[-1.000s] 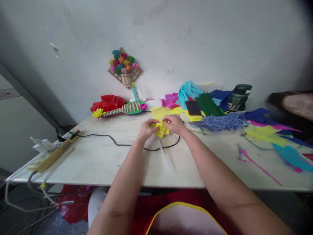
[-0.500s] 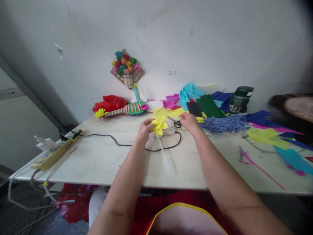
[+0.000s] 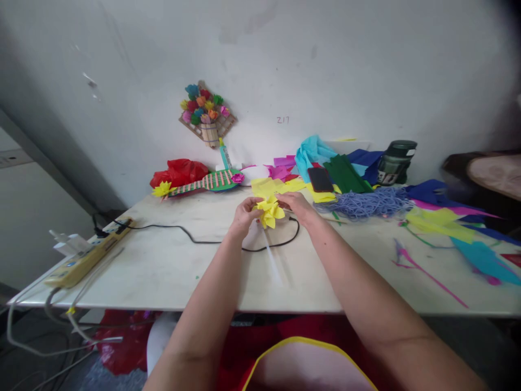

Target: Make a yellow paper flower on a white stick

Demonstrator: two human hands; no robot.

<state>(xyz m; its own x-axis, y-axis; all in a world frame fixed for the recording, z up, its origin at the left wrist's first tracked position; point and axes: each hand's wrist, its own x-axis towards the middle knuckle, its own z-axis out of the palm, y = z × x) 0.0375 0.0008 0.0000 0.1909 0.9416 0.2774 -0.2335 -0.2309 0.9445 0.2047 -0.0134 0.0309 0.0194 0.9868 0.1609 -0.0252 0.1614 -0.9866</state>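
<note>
Looking down past two bare forearms, we see a yellow flower (image 3: 270,213) held up in front of us, over the middle of a pale table (image 3: 163,282). It lies between the hands: just right of the left hand (image 3: 244,215) and just left of the right hand (image 3: 300,207), with the left seeming slightly nearer. The left thumb and fingers are pinched together on the petals' left edge. The right fingers bend in at the upper right petals; we cannot tell whether they grip or merely touch. The flower is roundish, so we find no clear long axis in it, its petals spreading outward with several pointing down toward us. Below it, a clear rod (image 3: 273,263) runs toward the table's near edge, angled a little right, beside a curved black cord (image 3: 260,250). For writing, we read what looks like "217", or perhaps "Z17", in thin reddish strokes on the wall (image 3: 345,65). A teal tube (image 3: 225,156) carries lettering too small for us to read, and the dark green jar (image 3: 396,163) at right has pale labels, also illegible.
</note>
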